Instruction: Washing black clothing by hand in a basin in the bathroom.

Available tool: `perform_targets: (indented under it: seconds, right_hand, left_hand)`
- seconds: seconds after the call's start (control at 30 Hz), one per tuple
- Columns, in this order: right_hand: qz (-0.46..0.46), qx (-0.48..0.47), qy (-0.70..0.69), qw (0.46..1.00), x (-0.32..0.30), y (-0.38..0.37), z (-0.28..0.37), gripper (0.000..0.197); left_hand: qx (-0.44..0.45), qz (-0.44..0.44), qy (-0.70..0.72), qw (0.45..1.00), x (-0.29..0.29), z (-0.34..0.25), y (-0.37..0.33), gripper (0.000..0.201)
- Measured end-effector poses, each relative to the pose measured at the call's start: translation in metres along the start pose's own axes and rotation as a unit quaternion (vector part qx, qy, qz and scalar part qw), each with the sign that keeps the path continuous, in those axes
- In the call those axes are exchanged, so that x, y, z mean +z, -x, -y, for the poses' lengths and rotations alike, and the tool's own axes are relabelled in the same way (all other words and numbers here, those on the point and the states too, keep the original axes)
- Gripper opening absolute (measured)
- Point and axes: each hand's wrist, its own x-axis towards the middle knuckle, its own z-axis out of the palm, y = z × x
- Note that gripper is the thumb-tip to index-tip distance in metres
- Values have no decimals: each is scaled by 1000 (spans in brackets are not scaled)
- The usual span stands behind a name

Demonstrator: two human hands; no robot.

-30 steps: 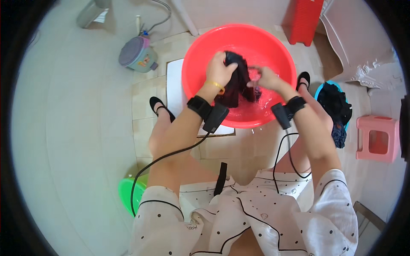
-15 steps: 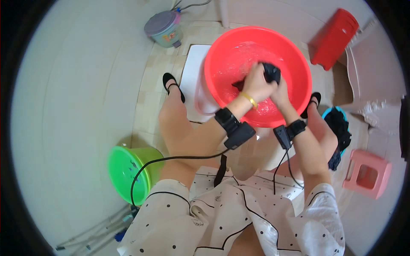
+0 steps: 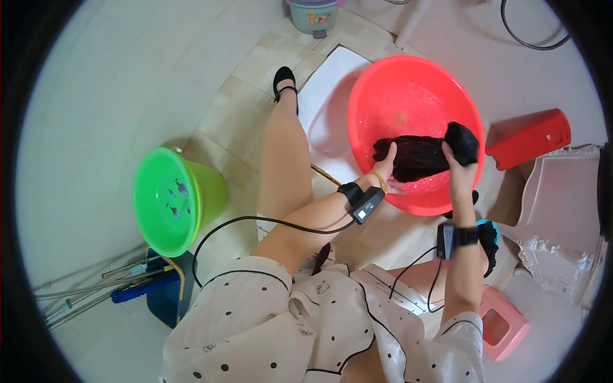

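A wet piece of black cloth [image 3: 421, 156] is stretched between my two hands over the red basin [image 3: 361, 108], which has water in it. My left hand [image 3: 387, 171] grips the cloth's left part, thumb on top and fingers passing underneath. At the other end, my right hand [image 3: 462, 173] is closed around the cloth, and a thick dark bunch of it rises above the fingers. What kind of garment it is cannot be made out. Each wrist wears a strapped black device with a cable.
The basin stands by a white floor fixture [image 3: 319, 96]. A green bucket [image 3: 214, 191] is at left, with poles and a dustpan [image 3: 167, 287] below it. Right of the basin are a red container [image 3: 530, 139], a pink stool [image 3: 504, 325] and dark laundry [image 3: 488, 246].
The bunched cloth is now spread out lengthwise between my hands, which have moved apart. The view has turned, so the surroundings sit differently in the picture.
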Motion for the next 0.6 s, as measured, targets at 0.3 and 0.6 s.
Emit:
perform_targets:
  seconds: [0.3, 0.6]
  right_hand:
    - [33, -102, 205, 973, -48, 133, 85, 20]
    - [12, 158, -123, 980, -40, 35, 63, 60]
  left_hand:
    - [9, 333, 76, 940, 16, 11, -19, 97]
    - [-167, 374, 114, 905, 3, 15, -1, 62]
